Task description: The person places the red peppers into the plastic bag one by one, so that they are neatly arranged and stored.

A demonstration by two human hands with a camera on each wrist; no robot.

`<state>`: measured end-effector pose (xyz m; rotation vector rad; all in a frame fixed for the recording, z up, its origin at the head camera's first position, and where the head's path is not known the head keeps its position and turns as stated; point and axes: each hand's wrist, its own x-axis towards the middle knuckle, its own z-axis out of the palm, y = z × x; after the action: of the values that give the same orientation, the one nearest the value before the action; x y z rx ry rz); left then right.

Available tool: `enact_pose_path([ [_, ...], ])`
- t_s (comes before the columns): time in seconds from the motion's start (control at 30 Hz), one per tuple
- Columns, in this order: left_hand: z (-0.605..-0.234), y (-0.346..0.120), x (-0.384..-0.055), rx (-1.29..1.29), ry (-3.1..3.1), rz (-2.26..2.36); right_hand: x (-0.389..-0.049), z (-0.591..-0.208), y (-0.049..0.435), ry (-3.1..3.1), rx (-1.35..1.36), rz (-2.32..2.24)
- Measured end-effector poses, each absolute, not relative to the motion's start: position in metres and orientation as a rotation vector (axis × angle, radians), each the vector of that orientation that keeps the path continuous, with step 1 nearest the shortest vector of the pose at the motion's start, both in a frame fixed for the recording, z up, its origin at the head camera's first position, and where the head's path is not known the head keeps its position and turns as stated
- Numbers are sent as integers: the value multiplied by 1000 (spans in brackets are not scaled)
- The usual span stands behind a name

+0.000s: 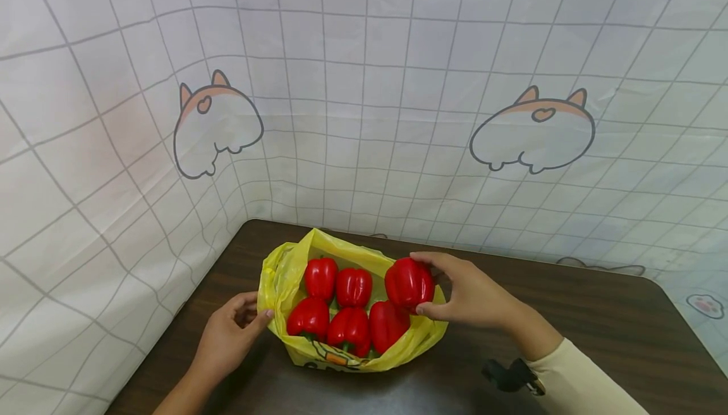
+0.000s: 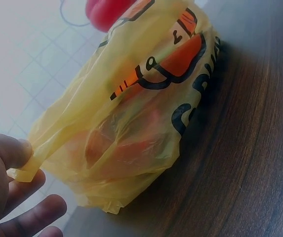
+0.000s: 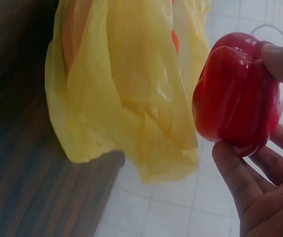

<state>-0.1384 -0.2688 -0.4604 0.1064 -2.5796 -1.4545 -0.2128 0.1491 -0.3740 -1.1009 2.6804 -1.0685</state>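
Observation:
A yellow plastic bag [image 1: 287,276] with a printed cartoon stands on the table with its mouth spread, several red bell peppers [image 1: 321,278] lying inside. My left hand [image 1: 230,333] pinches the bag's left rim between thumb and finger, as the left wrist view shows close up. Above the bag's right side, my right hand [image 1: 469,292] grips one red bell pepper [image 3: 237,94] between thumb and fingers. In the right wrist view that pepper is beside the bag's opening, higher than the peppers within.
The dark wood table [image 1: 546,301] runs under the bag and off to the right. Behind it hangs a white grid-patterned cloth [image 1: 364,118] with corgi drawings. A black strap [image 1: 509,375] is at my right wrist.

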Motion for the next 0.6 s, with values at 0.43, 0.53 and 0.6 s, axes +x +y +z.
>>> enact_pose_path([
  [0.43,-460,-268,-138,111,-2572,-1471,-219,-378,120,2691,-1084,-985],
  [0.53,-460,-268,-139,112,-2571,-1467,-223,-379,116,2724,-1045,-971],
  [0.6,-460,-268,-138,113,-2573,-1464,-225,-380,114,2745,-1029,-953],
])
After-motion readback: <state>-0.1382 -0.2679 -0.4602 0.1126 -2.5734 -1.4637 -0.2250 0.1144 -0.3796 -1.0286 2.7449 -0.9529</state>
